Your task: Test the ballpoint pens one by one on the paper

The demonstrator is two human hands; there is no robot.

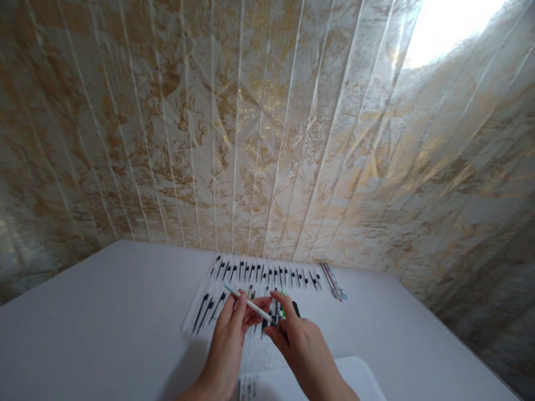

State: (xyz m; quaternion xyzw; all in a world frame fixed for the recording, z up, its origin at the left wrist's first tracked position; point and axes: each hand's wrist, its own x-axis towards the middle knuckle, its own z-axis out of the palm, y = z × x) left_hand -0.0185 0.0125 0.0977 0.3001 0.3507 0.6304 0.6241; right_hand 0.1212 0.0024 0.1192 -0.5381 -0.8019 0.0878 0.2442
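From my remote view, the pen (258, 311) slants between both hands, upper left to lower right. The left hand (228, 327) pinches its upper half; the right hand (304, 335) meets its lower end, grip unclear to me. I can't read the blurred print (249, 384) below

Table (125, 312): plain white top, far edge near curtain (254, 139).
Curtain: pale, gold-patterned, creased lengthwise.
Glare (451, 28): bright white patch, upper right.
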